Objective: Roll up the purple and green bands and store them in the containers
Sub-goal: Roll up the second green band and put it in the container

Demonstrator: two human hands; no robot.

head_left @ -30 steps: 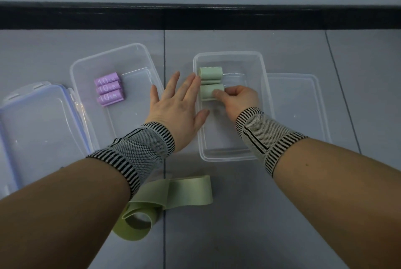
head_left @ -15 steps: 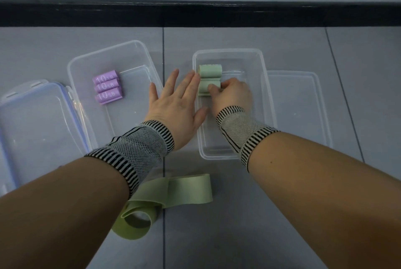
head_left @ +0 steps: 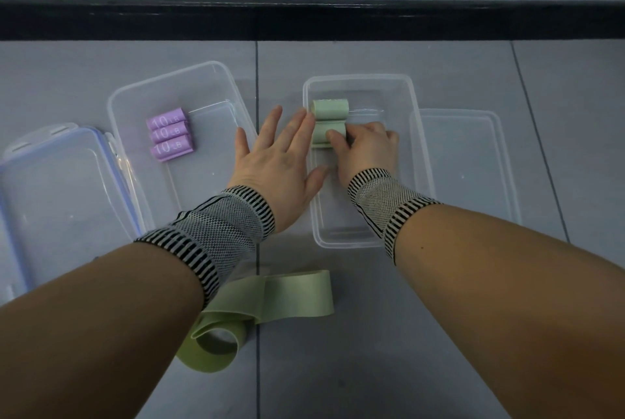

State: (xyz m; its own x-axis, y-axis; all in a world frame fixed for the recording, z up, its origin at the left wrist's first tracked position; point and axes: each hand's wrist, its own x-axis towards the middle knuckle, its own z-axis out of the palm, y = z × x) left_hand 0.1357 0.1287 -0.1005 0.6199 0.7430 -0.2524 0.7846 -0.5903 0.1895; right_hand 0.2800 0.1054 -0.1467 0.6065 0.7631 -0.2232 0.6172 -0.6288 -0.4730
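Observation:
Three purple rolled bands (head_left: 170, 133) marked "10 LB" lie side by side in the left clear container (head_left: 216, 87). In the right clear container (head_left: 416, 134) a green roll (head_left: 330, 109) sits at the far end. Just in front of it is a second green roll (head_left: 322, 135), and my right hand (head_left: 367, 151) is shut on it inside the container. My left hand (head_left: 277, 161) lies flat with fingers spread on the floor beside that container's left wall, fingertips touching the rim. An unrolled green band (head_left: 270, 300) lies on the floor under my left forearm.
A blue-rimmed lid (head_left: 54, 195) lies at the far left beside the left container. A clear lid (head_left: 473, 161) lies right of the right container. A black strip (head_left: 311, 17) runs along the wall at the back. The floor is grey tile.
My right hand has pushed the second green roll a little further in, up against the first roll. My left hand has stayed flat beside the container.

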